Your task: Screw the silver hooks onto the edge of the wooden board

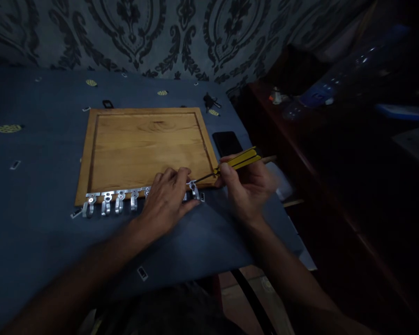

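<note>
Hook rail (118, 197), near edge of board (143, 144): left hand (165, 200) pressed open-palmed on it. Right hand (246, 186) grips screwdriver (242, 159), tip at rail's right end. Advisable: tip seated square, rail pinned.

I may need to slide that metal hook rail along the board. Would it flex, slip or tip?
Probably stiff: the hook rail looks like one straight metal strip. Likely slippery on the smooth wooden board, since the left hand presses it down beside the screwdriver.

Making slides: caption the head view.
Left hand holds silver metal hook rail on tan wooden board; right hand applies yellow-handled screwdriver.
</note>
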`<state>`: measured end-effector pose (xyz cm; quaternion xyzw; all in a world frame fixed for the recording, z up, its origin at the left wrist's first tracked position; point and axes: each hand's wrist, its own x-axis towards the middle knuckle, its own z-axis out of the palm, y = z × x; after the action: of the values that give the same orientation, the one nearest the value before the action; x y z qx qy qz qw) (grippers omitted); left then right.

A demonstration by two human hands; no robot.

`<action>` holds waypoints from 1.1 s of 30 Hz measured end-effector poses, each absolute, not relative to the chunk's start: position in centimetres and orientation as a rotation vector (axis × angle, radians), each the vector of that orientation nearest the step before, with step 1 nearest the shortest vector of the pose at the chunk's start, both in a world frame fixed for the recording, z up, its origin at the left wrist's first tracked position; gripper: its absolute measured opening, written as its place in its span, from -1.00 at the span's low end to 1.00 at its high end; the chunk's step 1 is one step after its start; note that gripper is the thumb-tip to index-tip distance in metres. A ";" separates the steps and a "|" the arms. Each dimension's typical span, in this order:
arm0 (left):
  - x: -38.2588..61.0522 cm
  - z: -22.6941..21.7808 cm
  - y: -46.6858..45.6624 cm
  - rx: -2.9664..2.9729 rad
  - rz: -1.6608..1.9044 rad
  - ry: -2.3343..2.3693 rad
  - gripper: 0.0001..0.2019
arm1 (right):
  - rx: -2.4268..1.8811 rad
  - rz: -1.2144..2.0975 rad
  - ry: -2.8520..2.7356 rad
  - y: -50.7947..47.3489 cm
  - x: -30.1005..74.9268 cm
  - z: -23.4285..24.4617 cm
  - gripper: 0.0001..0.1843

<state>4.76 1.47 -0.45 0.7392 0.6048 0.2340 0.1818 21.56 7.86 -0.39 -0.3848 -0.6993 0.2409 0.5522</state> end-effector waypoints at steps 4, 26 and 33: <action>4.8 -0.3 1.5 2.069 0.642 1.713 -0.48 | -0.922 0.553 -1.684 7.8 21.4 -0.1 -0.86; 4.8 -0.3 1.5 2.095 0.597 1.721 -0.50 | -0.897 0.612 -1.805 7.9 21.4 0.3 -0.86; 4.8 -0.2 1.5 2.078 0.604 1.723 -0.50 | -0.927 0.797 -1.771 8.0 21.6 0.8 -0.82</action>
<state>4.78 1.45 -0.24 0.7381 0.6119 0.2146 0.1864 21.55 8.03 0.80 -0.3793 -0.7242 0.3260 0.4748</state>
